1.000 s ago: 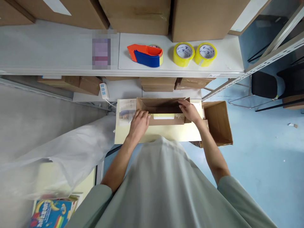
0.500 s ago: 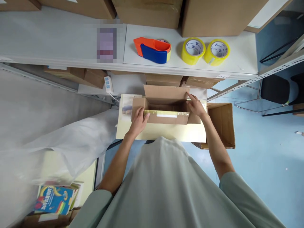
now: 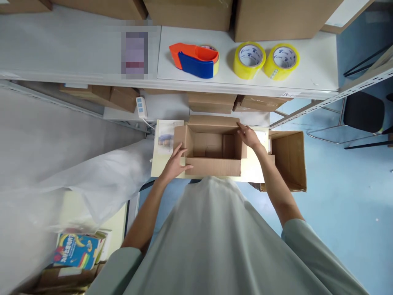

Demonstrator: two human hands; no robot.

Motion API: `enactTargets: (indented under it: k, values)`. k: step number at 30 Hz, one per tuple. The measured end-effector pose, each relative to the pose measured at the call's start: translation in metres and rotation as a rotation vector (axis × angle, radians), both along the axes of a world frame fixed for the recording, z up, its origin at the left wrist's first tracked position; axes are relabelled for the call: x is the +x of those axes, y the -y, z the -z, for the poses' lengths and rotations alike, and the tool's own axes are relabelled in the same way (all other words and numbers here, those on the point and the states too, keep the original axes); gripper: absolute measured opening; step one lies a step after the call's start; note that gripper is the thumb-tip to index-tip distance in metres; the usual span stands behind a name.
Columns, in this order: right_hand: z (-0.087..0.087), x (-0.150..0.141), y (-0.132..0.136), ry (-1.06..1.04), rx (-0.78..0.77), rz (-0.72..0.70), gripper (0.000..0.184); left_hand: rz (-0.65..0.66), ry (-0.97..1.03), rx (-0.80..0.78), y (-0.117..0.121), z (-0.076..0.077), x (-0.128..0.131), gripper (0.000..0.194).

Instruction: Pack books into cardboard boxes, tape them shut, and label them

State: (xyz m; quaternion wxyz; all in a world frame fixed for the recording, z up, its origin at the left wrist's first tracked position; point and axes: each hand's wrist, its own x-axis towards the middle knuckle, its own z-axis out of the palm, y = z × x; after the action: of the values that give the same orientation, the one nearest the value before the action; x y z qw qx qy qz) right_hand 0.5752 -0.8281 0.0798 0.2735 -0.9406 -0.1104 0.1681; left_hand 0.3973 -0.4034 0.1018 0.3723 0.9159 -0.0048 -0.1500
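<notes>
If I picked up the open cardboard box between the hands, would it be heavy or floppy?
The open cardboard box would probably feel light: it looks thin-walled, with bare cardboard showing inside. Its front flap may flop, since it spreads outward along a fold.

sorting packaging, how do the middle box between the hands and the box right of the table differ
The middle box sits on the table; the right box is beside it. Left hand and right hand touch the middle box; neither touches the right box. Both are open brown cardboard.
</notes>
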Motion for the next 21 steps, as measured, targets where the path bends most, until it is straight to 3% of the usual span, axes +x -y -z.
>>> enactTargets:
  k: [5,14,17,21]
  values:
    - [0.008,0.001,0.001,0.017,0.026,0.003,0.059,-0.136,0.112,0.122,0.037,0.017,-0.003,0.033]
    - [0.016,0.002,-0.005,0.057,0.046,0.064,0.060,-0.239,0.114,0.111,0.051,0.015,0.000,0.036]
    - [0.014,0.000,-0.006,0.083,0.052,0.073,0.061,-0.235,0.109,0.084,0.050,0.015,0.002,0.046]
    - [0.002,-0.007,-0.006,0.110,0.004,0.086,0.060,-0.158,0.094,0.017,0.040,0.016,0.002,0.085]
